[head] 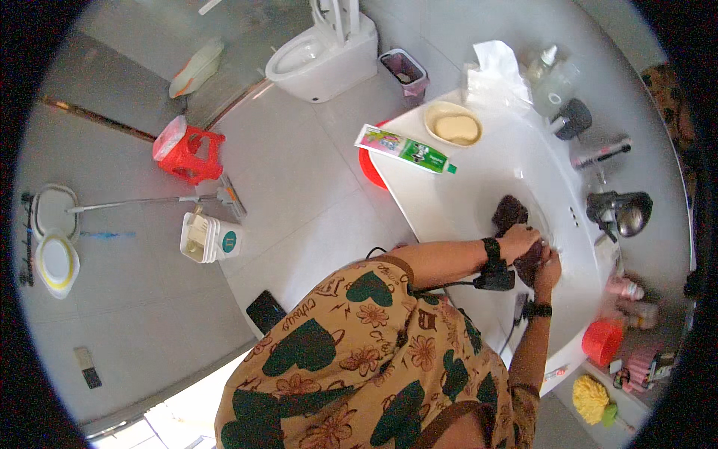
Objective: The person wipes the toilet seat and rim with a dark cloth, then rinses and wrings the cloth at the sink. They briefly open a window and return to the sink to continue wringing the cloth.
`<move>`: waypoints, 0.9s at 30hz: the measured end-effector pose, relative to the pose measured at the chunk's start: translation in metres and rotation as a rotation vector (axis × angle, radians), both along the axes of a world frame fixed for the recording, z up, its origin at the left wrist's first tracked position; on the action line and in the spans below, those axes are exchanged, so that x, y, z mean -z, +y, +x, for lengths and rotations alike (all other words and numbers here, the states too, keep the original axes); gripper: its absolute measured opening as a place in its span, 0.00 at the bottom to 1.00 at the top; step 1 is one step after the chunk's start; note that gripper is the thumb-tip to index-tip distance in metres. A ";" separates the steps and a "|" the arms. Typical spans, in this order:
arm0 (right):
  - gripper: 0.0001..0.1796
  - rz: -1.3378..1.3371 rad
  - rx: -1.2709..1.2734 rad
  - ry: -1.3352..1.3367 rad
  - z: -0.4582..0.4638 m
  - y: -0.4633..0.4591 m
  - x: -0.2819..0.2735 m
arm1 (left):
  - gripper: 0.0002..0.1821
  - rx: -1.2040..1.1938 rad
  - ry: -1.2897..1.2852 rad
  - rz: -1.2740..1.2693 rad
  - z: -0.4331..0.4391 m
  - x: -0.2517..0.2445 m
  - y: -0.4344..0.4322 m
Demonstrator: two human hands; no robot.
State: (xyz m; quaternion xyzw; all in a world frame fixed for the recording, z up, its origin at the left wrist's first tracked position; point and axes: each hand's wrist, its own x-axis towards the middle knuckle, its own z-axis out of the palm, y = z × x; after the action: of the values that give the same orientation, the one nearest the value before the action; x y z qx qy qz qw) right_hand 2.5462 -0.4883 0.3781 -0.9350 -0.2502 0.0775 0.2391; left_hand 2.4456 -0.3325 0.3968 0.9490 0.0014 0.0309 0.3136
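A dark brown cloth point(510, 213), bunched and wet-looking, hangs inside the white washbasin point(449, 196). My left hand point(519, 242) grips its middle, fingers curled over the fabric. Close beside it, my right hand point(548, 272) pinches the lower part of the same cloth. The two hands nearly touch, and folds of cloth show between and above them. Some of the fingers of my right hand are hidden. Both wrists wear black straps with a small device and cable. A toothpaste tube point(404, 149) and a soap dish point(435, 112) with a pale bar of soap point(457, 129) lie on the basin's rim.
Bottles point(552, 76), a dark rounded fixture point(622, 213) and a red cup point(602, 341) line the basin's back ledge. A toilet point(325, 62), a waste bin point(405, 70), a red stool point(193, 154) and a white bucket point(210, 238) stand on the tiled floor.
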 end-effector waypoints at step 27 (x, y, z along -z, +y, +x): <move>0.29 0.039 0.029 -0.114 -0.029 0.054 -0.069 | 0.29 -0.006 0.112 -0.371 -0.006 -0.014 0.003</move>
State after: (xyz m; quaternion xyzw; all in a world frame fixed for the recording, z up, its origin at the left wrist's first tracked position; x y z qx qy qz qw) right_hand 2.5172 -0.4344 0.4470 -0.9366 -0.2514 0.0160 0.2438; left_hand 2.4401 -0.3297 0.4112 0.8751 0.0275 -0.0217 0.4826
